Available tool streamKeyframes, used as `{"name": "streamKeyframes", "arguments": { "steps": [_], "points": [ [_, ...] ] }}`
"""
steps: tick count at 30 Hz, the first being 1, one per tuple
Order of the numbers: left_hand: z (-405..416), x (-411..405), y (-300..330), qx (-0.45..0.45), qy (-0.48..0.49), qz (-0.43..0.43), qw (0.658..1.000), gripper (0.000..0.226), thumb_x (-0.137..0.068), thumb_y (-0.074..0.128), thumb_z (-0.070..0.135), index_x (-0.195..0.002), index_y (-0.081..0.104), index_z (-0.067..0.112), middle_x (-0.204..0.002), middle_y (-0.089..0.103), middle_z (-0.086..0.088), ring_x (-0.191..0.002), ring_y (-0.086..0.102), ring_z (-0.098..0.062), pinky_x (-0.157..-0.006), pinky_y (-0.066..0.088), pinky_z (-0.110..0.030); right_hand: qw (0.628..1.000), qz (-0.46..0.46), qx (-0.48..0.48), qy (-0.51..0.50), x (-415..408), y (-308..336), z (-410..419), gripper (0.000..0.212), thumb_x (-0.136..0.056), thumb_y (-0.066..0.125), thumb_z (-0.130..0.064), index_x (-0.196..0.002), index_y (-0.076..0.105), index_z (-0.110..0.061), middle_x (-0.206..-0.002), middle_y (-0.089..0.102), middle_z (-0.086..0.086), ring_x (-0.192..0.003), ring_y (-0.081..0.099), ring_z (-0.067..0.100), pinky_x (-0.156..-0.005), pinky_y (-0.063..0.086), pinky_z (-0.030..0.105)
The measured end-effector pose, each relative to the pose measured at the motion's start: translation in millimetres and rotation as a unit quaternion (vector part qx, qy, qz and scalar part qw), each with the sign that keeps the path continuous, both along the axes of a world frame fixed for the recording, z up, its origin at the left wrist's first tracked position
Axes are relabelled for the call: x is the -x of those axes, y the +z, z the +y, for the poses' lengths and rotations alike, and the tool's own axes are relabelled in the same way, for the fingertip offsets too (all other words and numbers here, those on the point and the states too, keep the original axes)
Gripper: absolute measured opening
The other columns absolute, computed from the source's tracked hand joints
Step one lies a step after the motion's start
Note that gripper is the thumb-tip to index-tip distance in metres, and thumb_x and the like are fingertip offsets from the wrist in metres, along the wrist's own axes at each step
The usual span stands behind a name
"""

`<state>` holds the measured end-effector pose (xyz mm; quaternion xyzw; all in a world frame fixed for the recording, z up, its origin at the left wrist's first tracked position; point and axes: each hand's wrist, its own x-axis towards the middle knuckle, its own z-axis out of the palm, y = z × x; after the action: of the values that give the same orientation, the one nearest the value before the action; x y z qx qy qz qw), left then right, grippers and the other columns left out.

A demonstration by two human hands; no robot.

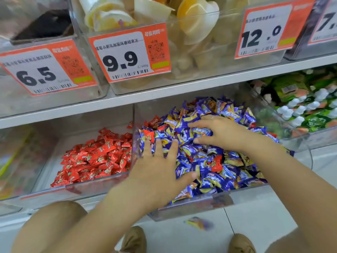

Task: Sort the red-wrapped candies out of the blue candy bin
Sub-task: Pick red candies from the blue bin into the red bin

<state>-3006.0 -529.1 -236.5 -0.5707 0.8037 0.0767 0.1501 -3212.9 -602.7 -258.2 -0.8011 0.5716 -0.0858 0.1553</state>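
We are spreading our left hand (160, 167) and right hand (220, 132) flat over the blue candy bin (191, 207), holding nothing; red candies (217, 164) are still lying among the blue; the red bin (94, 185) is sitting just beside it, partly filled.

Blue-purple foil candies with yellow-orange print (215, 172) are piled centre frame, a few bright red wrapped candies (216, 163) mixed in. Solid red candies with gold-ish marks (94, 157) are seen lower left. Orange-and-white price tags with black digits (129, 53) are hung up top.
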Motion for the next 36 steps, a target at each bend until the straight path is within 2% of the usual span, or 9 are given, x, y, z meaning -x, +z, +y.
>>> {"name": "streamKeyframes", "arguments": {
  "steps": [5, 9, 13, 15, 18, 21, 24, 30, 36],
  "points": [
    [-13.2, 29.0, -24.3, -0.004, 0.101, 0.068, 0.993, 0.088, -0.087, 0.027, 0.073, -0.151, -0.015, 0.029, -0.159, -0.018, -0.009, -0.142, -0.02, -0.041, -0.112, 0.016, -0.057, 0.999, -0.031, 0.018, -0.023, 11.8, 12.2, 19.9, 0.044, -0.088, 0.059, -0.046, -0.13, 0.054, -0.035, -0.142, 0.046, -0.003, -0.129, 0.042, 0.014, -0.103, 0.032, 0.029],
    [-25.1, 32.4, -26.1, 0.007, 0.094, 0.068, 0.993, 0.079, -0.091, 0.023, 0.07, -0.152, -0.008, 0.03, -0.16, -0.009, -0.009, -0.143, -0.015, -0.042, -0.112, 0.014, -0.058, 0.994, -0.06, 0.057, -0.067, 27.5, 17.3, 46.9, 0.036, -0.087, 0.059, -0.044, -0.12, 0.063, -0.032, -0.12, 0.061, -0.005, -0.102, 0.055, 0.012, -0.084, 0.039, 0.027],
    [-16.9, 28.4, -23.3, 0.035, 0.074, 0.115, 0.99, 0.072, -0.093, 0.023, 0.066, -0.151, -0.008, 0.037, -0.161, -0.01, -0.004, -0.144, -0.016, -0.037, -0.116, 0.003, -0.055, 0.994, -0.051, 0.091, -0.044, 25.4, 17.9, 69.8, 0.042, -0.08, 0.063, -0.053, -0.117, 0.064, -0.032, -0.12, 0.061, -0.009, -0.114, 0.054, 0.015, -0.094, 0.044, 0.037],
    [-10.8, 20.4, -17.0, 0.075, 0.079, 0.139, 0.984, 0.073, -0.092, 0.025, 0.067, -0.15, -0.008, 0.039, -0.161, -0.01, -0.004, -0.145, -0.014, -0.036, -0.116, 0.0, -0.051, 0.998, -0.019, 0.056, -0.03, 18.8, 18.5, 80.8, 0.06, -0.074, 0.062, -0.063, -0.128, 0.055, -0.039, -0.139, 0.047, -0.009, -0.131, 0.04, 0.014, -0.105, 0.037, 0.037],
    [-3.5, 13.3, -14.5, 0.036, 0.089, 0.148, 0.984, 0.084, -0.087, 0.03, 0.07, -0.15, -0.013, 0.034, -0.16, -0.015, -0.006, -0.145, -0.017, -0.034, -0.118, 0.0, -0.048, 0.996, 0.083, -0.006, -0.005, 14.7, 10.3, 86.5, 0.079, -0.072, 0.055, -0.073, -0.142, 0.029, -0.048, -0.157, 0.019, -0.005, -0.143, 0.017, 0.013, -0.116, 0.014, 0.035],
    [1.4, 19.6, -28.4, 0.003, 0.087, 0.104, 0.991, 0.087, -0.088, 0.032, 0.069, -0.149, -0.017, 0.033, -0.157, -0.025, -0.006, -0.143, -0.02, -0.037, -0.116, -0.001, -0.051, 0.99, 0.14, -0.025, 0.012, 7.4, 3.1, 83.6, 0.076, -0.079, 0.046, -0.073, -0.145, 0.016, -0.049, -0.16, 0.007, -0.003, -0.146, 0.006, 0.013, -0.118, -0.002, 0.04],
    [-1.8, 29.5, -39.4, 0.015, 0.107, 0.129, 0.986, 0.08, -0.093, 0.03, 0.063, -0.149, -0.018, 0.032, -0.156, -0.027, -0.009, -0.142, -0.02, -0.041, -0.115, 0.0, -0.052, 0.988, 0.154, -0.007, 0.014, 1.9, -4.3, 79.5, 0.065, -0.088, 0.037, -0.066, -0.145, 0.012, -0.05, -0.16, 0.007, -0.004, -0.147, 0.003, 0.015, -0.117, -0.004, 0.041],
    [-29.1, 60.9, -55.6, 0.076, 0.122, 0.221, 0.965, 0.069, -0.099, 0.025, 0.051, -0.152, -0.011, 0.023, -0.158, -0.015, -0.017, -0.143, -0.013, -0.043, -0.115, -0.004, -0.052, 0.989, 0.121, 0.084, -0.026, 7.0, -10.7, 59.2, 0.052, -0.094, 0.045, -0.048, -0.144, 0.034, -0.039, -0.149, 0.037, -0.001, -0.141, 0.027, 0.016, -0.116, 0.006, 0.039],
    [-74.3, 88.1, -62.6, 0.12, 0.069, 0.317, 0.938, 0.06, -0.101, 0.03, 0.036, -0.153, 0.004, 0.02, -0.159, 0.006, -0.015, -0.146, -0.003, -0.035, -0.117, -0.002, -0.05, 0.984, 0.064, 0.134, -0.093, 16.9, -13.8, 28.8, 0.045, -0.089, 0.062, -0.033, -0.132, 0.055, -0.024, -0.132, 0.055, 0.012, -0.12, 0.051, 0.034, -0.103, 0.038, 0.043]
  ]
}}
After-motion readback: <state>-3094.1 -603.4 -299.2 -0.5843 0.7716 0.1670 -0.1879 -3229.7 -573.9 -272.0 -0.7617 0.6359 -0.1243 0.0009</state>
